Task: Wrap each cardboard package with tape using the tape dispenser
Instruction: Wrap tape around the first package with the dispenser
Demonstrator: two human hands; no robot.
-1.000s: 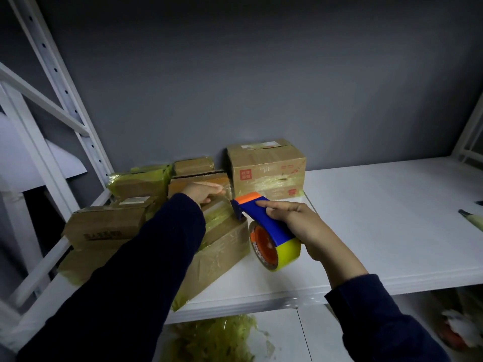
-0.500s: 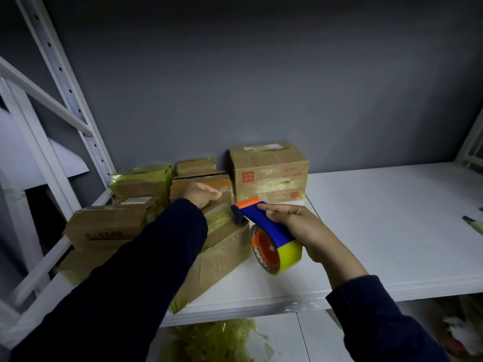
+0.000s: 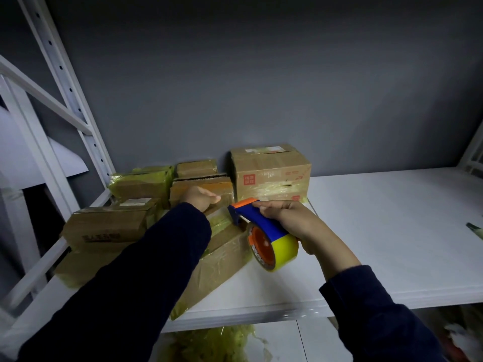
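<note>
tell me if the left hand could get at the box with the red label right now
Probably yes: the left hand rests on the package just beside that box, with nothing between them.

The left sleeve [image 3: 130, 283] and right sleeve [image 3: 371, 317] are long, plain and dark navy, of soft matte cloth. Each ends at the wrist, leaving the left hand [image 3: 201, 198] and right hand [image 3: 290, 220] bare.

A packing storeroom is showing here: a punched white rack upright [image 3: 65, 82] is flanking a white shelf [image 3: 392, 231], taped cardboard packages [image 3: 269, 173] are crowding against the grey wall [image 3: 261, 87], crumpled tape [image 3: 217, 343] lying below.
</note>
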